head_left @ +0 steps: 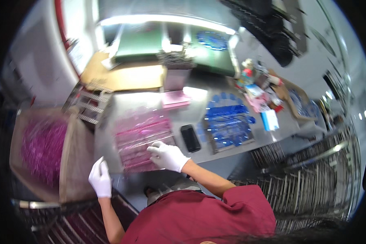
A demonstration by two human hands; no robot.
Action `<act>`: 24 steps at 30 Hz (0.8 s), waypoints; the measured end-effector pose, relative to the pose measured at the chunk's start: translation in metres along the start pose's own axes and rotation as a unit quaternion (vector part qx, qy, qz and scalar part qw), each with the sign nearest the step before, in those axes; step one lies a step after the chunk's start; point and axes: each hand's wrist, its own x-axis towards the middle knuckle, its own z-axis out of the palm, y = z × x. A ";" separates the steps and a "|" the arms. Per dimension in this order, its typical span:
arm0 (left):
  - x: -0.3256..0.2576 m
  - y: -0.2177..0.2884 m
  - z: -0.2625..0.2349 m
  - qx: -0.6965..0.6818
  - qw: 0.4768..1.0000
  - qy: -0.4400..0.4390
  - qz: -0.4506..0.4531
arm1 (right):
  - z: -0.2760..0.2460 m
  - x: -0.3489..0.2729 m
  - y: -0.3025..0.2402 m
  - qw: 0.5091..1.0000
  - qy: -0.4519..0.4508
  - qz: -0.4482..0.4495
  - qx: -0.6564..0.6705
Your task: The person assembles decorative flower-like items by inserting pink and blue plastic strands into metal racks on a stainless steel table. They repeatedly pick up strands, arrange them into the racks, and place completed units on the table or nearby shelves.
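Observation:
My right hand [170,156], in a white glove, reaches over the right part of a metal rack with pink translucent pieces [139,144]. Its fingers are bent and drawn together; what they hold, if anything, is too small to make out. Off the table's left front corner, my left hand [100,179], also gloved, is raised with fingers stretched and nothing visible in it. It is between the pink rack and a large bin [67,158] of shiny magenta pieces. A black phone [190,138] lies right of the pink rack.
A second rack with blue translucent pieces [228,126] lies right on the metal table [150,101]. Behind are a pink stack [175,99], cardboard [130,78] and a wire rack [89,103]. Bottles [246,75] and a box of blue pieces [301,101] stand right. Stacked racks [301,187] fill the lower right.

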 end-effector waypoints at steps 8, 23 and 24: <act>-0.093 0.117 0.170 -0.242 0.968 -0.042 -0.041 | -0.128 -0.138 0.208 0.902 0.282 0.268 -0.189; -0.170 0.203 0.420 -0.053 0.993 -0.099 -0.023 | -0.326 -0.175 0.379 0.911 0.263 0.196 -0.250; -0.175 0.198 0.423 -0.041 0.995 -0.081 -0.040 | -0.361 -0.176 0.379 0.903 0.301 0.180 -0.249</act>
